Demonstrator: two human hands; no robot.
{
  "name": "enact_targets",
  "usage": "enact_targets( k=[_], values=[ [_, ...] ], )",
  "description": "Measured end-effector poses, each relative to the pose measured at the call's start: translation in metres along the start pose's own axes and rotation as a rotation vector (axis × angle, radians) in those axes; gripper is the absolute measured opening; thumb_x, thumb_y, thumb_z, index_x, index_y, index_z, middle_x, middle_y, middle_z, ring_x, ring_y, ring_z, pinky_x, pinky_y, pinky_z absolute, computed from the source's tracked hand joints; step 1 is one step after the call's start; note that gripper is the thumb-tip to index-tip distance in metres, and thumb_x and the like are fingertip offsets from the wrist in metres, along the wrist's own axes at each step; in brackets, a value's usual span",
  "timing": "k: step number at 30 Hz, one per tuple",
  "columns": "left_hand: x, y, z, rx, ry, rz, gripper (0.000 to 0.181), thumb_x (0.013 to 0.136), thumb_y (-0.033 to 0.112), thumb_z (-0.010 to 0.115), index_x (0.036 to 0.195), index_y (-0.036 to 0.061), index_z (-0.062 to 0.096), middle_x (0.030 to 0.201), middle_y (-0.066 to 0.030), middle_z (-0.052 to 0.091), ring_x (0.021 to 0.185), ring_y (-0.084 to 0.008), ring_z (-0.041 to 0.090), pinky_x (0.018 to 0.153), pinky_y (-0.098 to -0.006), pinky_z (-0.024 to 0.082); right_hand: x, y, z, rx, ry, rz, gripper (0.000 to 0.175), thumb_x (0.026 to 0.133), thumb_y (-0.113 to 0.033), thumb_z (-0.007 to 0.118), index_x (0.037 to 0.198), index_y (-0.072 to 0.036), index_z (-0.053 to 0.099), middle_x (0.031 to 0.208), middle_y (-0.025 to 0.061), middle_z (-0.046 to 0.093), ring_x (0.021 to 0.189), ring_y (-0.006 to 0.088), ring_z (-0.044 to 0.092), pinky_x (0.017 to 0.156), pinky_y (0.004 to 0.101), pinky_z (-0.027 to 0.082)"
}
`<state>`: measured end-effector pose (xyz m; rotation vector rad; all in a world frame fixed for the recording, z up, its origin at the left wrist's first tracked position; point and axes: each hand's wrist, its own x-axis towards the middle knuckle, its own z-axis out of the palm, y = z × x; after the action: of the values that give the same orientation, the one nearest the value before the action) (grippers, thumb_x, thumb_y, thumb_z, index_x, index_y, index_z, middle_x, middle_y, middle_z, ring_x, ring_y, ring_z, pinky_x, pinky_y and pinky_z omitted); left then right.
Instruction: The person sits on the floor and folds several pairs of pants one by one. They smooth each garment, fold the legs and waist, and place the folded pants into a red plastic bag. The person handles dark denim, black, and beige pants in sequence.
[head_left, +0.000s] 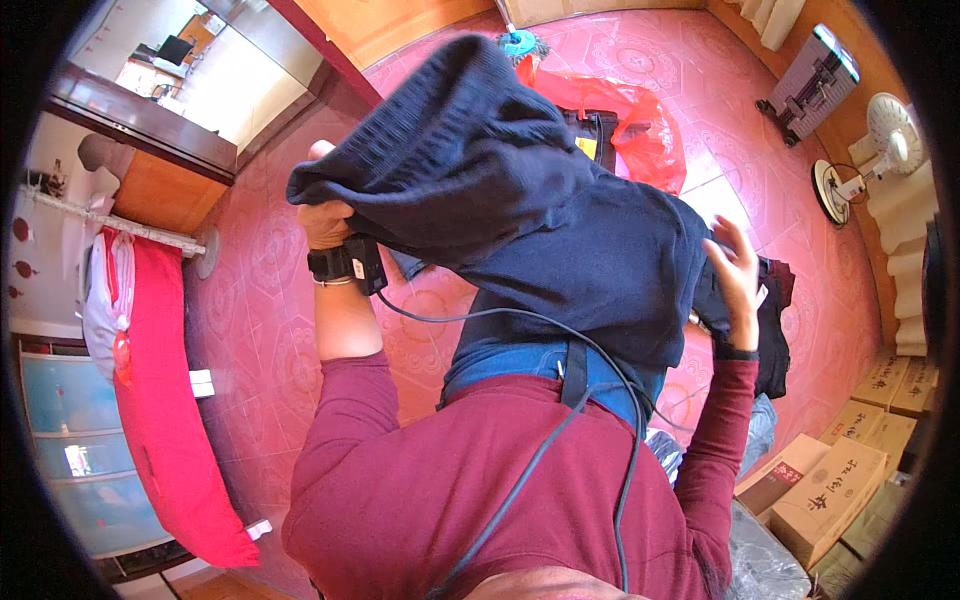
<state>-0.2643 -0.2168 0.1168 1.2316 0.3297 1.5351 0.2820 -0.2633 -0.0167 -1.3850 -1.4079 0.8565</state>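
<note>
My left hand (326, 223) grips the edge of a dark navy knit garment (517, 202) by its gathered, elastic-looking band. The band is held up and spread wide, and the rest of the cloth drapes across in front of my lap. At the garment's other side, my right hand (733, 266) has its fingers spread. Its thumb is close to the cloth's edge; whether it touches is unclear. A black device (364, 264) is strapped to my left wrist, and a cable runs from it over my body.
Beyond the garment, a red plastic bag (649, 135) and dark folded clothing (600, 131) lie on the tiled floor (427, 300). More clothes (772, 352) are at my right, near cardboard boxes (829, 495). A fan (896, 142) and suitcase (814, 86) stand by the wall. Red cloth (165, 375) hangs left.
</note>
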Motion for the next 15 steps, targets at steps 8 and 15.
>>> enact_targets(
  k=[8, 15],
  values=[
    [-0.006, -0.013, 0.03, -0.123, 0.017, 0.012, 0.038, 0.071, 0.009, 0.067, 0.107, 0.0082, 0.053, 0.104, -0.0122, 0.061, 0.104, -0.0311, 0.058, 0.095, -0.0455, 0.046, -0.006, -0.187, 0.145, -0.091, -0.45, -0.749, 0.039, 0.068, -0.009, 0.073, 0.105, -0.005, 0.061, 0.089, 0.014, 0.061, 0.086, 0.0339, 0.059, 0.077, 0.0401, 0.049],
    [-0.013, -0.041, 0.005, -0.477, 0.123, 0.093, 0.037, 0.075, 0.01, 0.06, 0.11, 0.0083, 0.05, 0.101, -0.0117, 0.061, 0.1, -0.0285, 0.06, 0.095, -0.0439, 0.046, -0.029, -0.203, 0.182, 0.181, -0.918, -0.753, 0.048, 0.078, -0.035, 0.074, 0.107, 0.002, 0.061, 0.097, 0.0164, 0.059, 0.087, 0.0298, 0.058, 0.077, 0.0364, 0.048]
  ],
)
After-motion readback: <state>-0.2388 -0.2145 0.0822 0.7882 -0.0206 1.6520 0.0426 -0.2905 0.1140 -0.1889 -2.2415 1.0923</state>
